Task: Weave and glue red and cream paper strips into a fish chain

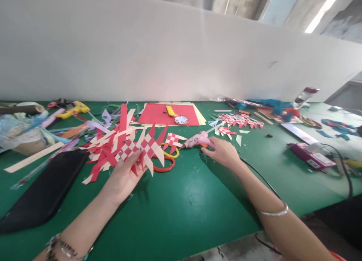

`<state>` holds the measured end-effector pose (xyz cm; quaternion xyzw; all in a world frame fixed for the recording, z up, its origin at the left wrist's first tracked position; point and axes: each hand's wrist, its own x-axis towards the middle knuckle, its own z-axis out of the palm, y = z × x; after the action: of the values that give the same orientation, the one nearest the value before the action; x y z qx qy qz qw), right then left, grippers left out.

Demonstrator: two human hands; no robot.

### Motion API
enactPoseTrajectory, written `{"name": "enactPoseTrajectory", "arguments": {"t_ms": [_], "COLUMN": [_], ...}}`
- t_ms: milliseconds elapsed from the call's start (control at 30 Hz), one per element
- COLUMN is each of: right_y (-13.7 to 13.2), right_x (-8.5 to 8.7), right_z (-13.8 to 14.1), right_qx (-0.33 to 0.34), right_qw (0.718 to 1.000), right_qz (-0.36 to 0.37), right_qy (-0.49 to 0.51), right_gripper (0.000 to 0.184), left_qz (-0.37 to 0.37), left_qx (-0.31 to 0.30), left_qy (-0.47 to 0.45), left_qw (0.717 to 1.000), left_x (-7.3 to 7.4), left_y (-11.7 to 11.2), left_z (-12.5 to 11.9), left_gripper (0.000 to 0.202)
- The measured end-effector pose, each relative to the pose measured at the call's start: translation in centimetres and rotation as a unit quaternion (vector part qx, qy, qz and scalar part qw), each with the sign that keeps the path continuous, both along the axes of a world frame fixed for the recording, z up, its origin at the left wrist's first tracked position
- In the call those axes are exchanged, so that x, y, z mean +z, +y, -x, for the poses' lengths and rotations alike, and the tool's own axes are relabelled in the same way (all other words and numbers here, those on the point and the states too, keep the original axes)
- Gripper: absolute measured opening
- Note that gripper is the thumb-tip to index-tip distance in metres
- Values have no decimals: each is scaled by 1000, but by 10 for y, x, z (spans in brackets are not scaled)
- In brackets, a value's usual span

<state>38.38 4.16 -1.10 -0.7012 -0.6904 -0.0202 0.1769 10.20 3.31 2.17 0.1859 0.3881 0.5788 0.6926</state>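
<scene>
My left hand [121, 181] pinches a woven paper fish [147, 147], checked in red and cream with pointed strips for fins. Its thumb lies on the near face of the weave. My right hand [224, 152] is closed round the handle of a pink glue gun [195, 140], whose nozzle points left toward the fish. Between the two hands lies a smaller woven piece [171, 139] in the same colours. Scissors with red and yellow handles [166, 166] are on the table, partly covered by the held fish.
Loose red and cream strips [106, 155] heap at the left, near a black case [45, 189]. Red card [138, 119] lies at the back under a round dish of small pieces [181, 120]. More woven fish [240, 120] and a purple box [309, 155] are at right. The glue gun's cord [260, 176] trails rightward.
</scene>
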Motion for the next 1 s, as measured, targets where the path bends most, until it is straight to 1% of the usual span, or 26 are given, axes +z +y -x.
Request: {"name": "enactPoseTrajectory", "arguments": {"t_ms": [33, 100, 167, 200, 233, 300, 333, 367, 400, 467, 567, 667, 767, 867, 1000], "right_y": [1, 1, -3, -7, -11, -19, -23, -26, -28, -30, -33, -37, -41, -42, -45], "right_x": [-1, 2, 12, 18, 26, 40, 45, 50, 53, 56, 59, 61, 61, 57, 54], "right_z": [-2, -1, 6, 12, 19, 35, 42, 48, 52, 57, 58, 57, 59, 62, 71], "right_qx": [10, 39, 85, 118, 156, 230, 250, 260, 264, 259, 257, 268, 274, 268, 261], "right_qw": [1000, 998, 990, 982, 970, 932, 914, 902, 896, 895, 895, 899, 906, 907, 889], "right_qz": [-3, -47, -97, -104, -95, -32, -11, 7, 19, 33, 41, 40, 42, 58, 95], "right_qy": [-10, 0, 58, 105, 160, 279, 321, 344, 358, 362, 362, 343, 322, 320, 364], "right_gripper": [27, 28, 29, 29, 28, 30, 30, 29, 27, 21, 16, 13, 12, 13, 17], "left_qz": [-5, -23, -47, -63, -84, -134, -157, -175, -186, -192, -186, -191, -197, -197, -211], "left_qx": [6, 5, -12, -24, -39, -74, -93, -108, -118, -121, -113, -109, -92, -59, -39], "left_qy": [11, 42, 82, 108, 138, 199, 227, 252, 270, 297, 322, 335, 325, 308, 292], "left_qw": [1000, 999, 995, 992, 986, 968, 957, 946, 937, 927, 922, 916, 920, 929, 932], "left_x": [1, 1, -2, -4, -7, -11, -12, -13, -13, -11, -9, -12, -18, -23, -23], "left_y": [-1, -1, -2, -2, -2, -2, -2, -2, -3, -4, -6, -5, 0, 4, 7], "left_z": [-1, -1, 1, 2, 3, 6, 7, 7, 8, 8, 10, 12, 14, 14, 14], "left_gripper": [27, 26, 23, 20, 19, 21, 22, 22, 22, 19, 17, 17, 20, 31, 42]}}
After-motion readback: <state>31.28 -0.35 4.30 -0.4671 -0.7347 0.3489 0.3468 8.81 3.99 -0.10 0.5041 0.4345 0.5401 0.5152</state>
